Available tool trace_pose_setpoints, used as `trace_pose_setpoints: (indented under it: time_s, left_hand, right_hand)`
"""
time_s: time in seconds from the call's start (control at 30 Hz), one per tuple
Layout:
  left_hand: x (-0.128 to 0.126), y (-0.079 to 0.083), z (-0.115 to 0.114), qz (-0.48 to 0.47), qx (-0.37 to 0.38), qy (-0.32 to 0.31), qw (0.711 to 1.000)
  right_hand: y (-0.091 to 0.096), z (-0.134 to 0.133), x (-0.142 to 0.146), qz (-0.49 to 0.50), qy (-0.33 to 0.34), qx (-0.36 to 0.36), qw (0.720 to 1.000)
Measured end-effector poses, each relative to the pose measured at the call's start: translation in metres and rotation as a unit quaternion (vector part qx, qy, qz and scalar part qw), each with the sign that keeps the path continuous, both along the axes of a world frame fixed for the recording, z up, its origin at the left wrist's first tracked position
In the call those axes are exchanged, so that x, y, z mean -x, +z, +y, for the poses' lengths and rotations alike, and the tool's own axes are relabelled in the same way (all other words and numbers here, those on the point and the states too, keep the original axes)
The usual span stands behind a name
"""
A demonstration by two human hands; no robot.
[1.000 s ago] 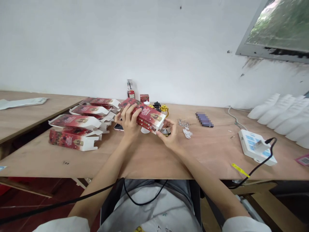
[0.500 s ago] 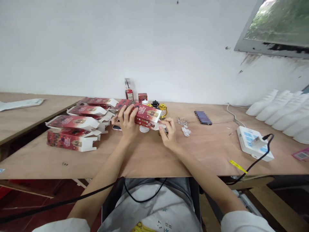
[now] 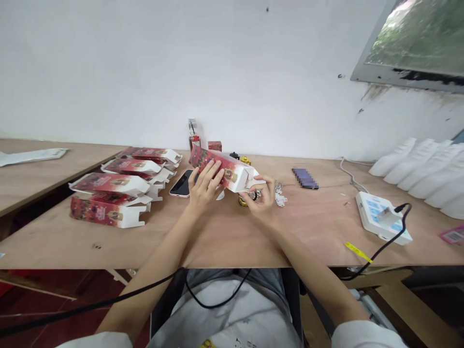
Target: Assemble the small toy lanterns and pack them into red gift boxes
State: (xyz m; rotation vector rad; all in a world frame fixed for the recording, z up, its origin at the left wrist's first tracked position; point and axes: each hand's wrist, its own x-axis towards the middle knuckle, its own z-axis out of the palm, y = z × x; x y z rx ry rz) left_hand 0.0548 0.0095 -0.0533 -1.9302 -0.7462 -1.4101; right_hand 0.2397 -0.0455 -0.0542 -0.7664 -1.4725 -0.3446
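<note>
Fingers (image 3: 213, 170) of the left hand (image 3: 201, 197) were clamped around a red-and-white printed carton (image 3: 232, 175), held tilted above the middle of the desk (image 3: 224, 237), nearer its far edge than its near one. At the carton's right end the right hand (image 3: 264, 200) was at a white flap (image 3: 253, 182), index finger against it; whether thumb and finger had closed on it could not be told.

Half a second earlier the carton lay farther left; it had since shifted right and turned its white end toward the wearer, which brought that end more squarely to the right hand. The shift also uncovered more of a pink-edged phone (image 3: 179, 184).

By count, there was one carton in hand and at least four more, the stacked cartons (image 3: 108, 183), toward the desk's left edge, overlapping too much for a sure total. Near the far edge stood one small red box (image 3: 215, 145) and one bottle-shaped item (image 3: 195, 139); beside the carton showed one black lid (image 3: 235, 155) and one gold lid (image 3: 246, 160). Farther right lay one dark phone (image 3: 305, 178) and one power strip (image 3: 382, 218).
</note>
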Motion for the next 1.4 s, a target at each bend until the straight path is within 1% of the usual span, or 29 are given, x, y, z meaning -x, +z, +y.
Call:
trace_pose_setpoints:
  time_s: [0.07, 0.17, 0.27, 0.4, 0.6, 0.7, 0.77, 0.83, 0.9, 0.97, 1.13, 1.27, 1.33, 1.4]
  left_hand:
    - [0.003, 0.000, 0.001, -0.016, -0.008, 0.017, 1.000]
    - [0.007, -0.004, 0.004, -0.045, -0.012, 0.035, 0.998]
    - [0.008, -0.009, 0.007, -0.088, 0.004, 0.032, 0.996]
    - [0.010, -0.013, 0.008, -0.101, 0.031, 0.011, 0.994]
    - [0.008, -0.010, 0.005, -0.097, 0.037, 0.017, 0.994]
    - [0.007, -0.008, 0.003, -0.094, 0.047, 0.022, 0.994]
    - [0.006, -0.005, 0.002, -0.096, 0.059, 0.024, 0.993]
    - [0.006, -0.003, 0.001, -0.100, 0.065, 0.023, 0.993]
    - [0.007, -0.001, 0.000, -0.105, 0.067, 0.024, 0.992]
    - [0.008, 0.000, 0.000, -0.109, 0.069, 0.026, 0.991]
    - [0.008, -0.003, -0.001, -0.097, 0.062, 0.023, 0.993]
    - [0.007, -0.002, -0.001, -0.092, 0.058, 0.016, 0.994]
    - [0.008, 0.001, -0.001, -0.090, 0.055, 0.017, 0.994]
    - [0.010, 0.004, -0.003, -0.087, 0.051, 0.027, 0.995]
  right_hand:
    - [-0.002, 0.002, 0.000, -0.022, 0.000, -0.005, 1.000]
    - [-0.008, 0.006, 0.001, -0.049, 0.038, -0.026, 0.998]
    - [-0.014, 0.010, -0.001, -0.080, 0.057, -0.012, 0.995]
    - [-0.016, 0.010, -0.004, -0.113, 0.027, 0.001, 0.993]
    - [-0.009, 0.004, -0.005, -0.123, 0.003, -0.016, 0.992]
    - [-0.005, -0.001, -0.003, -0.118, -0.003, 0.025, 0.993]
    - [-0.003, -0.005, -0.001, -0.097, 0.023, 0.063, 0.993]
    - [-0.001, -0.009, 0.002, -0.071, 0.064, 0.089, 0.991]
    - [0.001, -0.011, 0.006, -0.057, 0.097, 0.104, 0.988]
    - [0.003, -0.013, 0.008, -0.052, 0.116, 0.108, 0.986]
    - [0.003, -0.015, 0.010, -0.016, 0.130, 0.082, 0.988]
    - [0.000, -0.019, 0.012, 0.018, 0.110, 0.046, 0.993]
    - [0.000, -0.022, 0.015, 0.017, 0.098, 0.028, 0.995]
    - [0.001, -0.026, 0.017, -0.008, 0.084, -0.007, 0.996]
